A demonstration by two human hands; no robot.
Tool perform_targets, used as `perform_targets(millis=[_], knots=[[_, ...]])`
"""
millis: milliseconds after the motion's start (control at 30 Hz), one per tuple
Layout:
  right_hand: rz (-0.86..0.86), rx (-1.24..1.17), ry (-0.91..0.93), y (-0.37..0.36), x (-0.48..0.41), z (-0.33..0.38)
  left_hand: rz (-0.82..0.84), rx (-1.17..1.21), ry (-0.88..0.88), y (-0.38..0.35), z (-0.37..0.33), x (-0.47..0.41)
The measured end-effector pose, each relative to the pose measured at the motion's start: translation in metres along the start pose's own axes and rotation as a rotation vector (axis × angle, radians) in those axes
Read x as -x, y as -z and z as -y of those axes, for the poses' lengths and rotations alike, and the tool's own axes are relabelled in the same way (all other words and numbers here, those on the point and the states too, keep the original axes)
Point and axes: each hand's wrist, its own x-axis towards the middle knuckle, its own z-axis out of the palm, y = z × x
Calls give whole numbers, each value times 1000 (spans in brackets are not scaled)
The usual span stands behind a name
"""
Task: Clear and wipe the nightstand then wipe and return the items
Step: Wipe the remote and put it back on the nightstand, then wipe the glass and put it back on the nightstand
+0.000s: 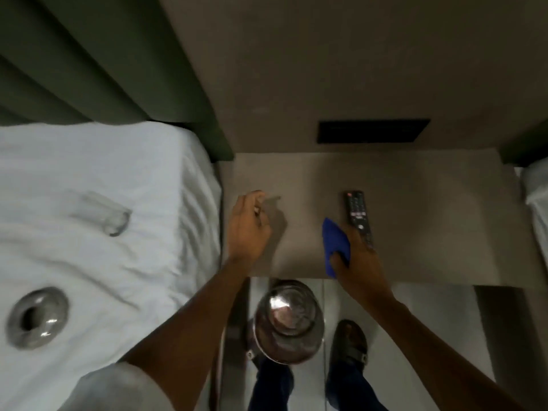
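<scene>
The beige nightstand point(415, 221) carries a black remote control point(357, 212) lying lengthwise right of its middle. My right hand point(355, 256) grips a blue cloth point(335, 241) and its fingers lie over the remote's near end; I cannot tell whether they grip it. My left hand point(249, 226) hovers over the nightstand's left part, fingers loosely curled, with nothing visible in it. On the white bed point(89, 173) to the left a clear glass tumbler point(109, 216) lies on its side, and a round metal dish point(37, 317) sits nearer me.
A shiny metal bin point(286, 321) stands on the tiled floor just below the nightstand's front edge, next to my feet. A dark panel point(373, 130) is set in the wall above the nightstand. A green headboard point(89, 54) backs the bed. Another bed's edge point(536, 185) shows at right.
</scene>
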Motion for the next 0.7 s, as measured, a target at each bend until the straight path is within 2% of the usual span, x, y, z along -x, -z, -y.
perform_targets(millis=[100, 200, 267, 333, 400, 433, 500, 600, 700], knots=[[-13, -33, 70, -29, -19, 50, -90, -143, -132, 97, 32, -32], [11, -57, 129, -56, -34, 96, -73, -389, -179, 187, 76, -61], [29, -135, 194, -75, -38, 130, 84, -576, -101, 243, 109, -81], [33, -187, 231, -93, -39, 154, 391, -833, -24, 278, 145, -97], [72, -232, 264, -110, -35, 170, 631, -1089, -34, 295, 176, -102], [85, -245, 275, -118, -32, 176, 660, -1165, -74, 298, 188, -103], [100, -239, 274, -132, -25, 179, 592, -1171, -209, 297, 204, -102], [189, -275, 245, -150, -14, 183, 457, -976, -352, 289, 210, -89], [258, -322, 245, -163, -6, 195, 455, -644, -234, 264, 182, -58]])
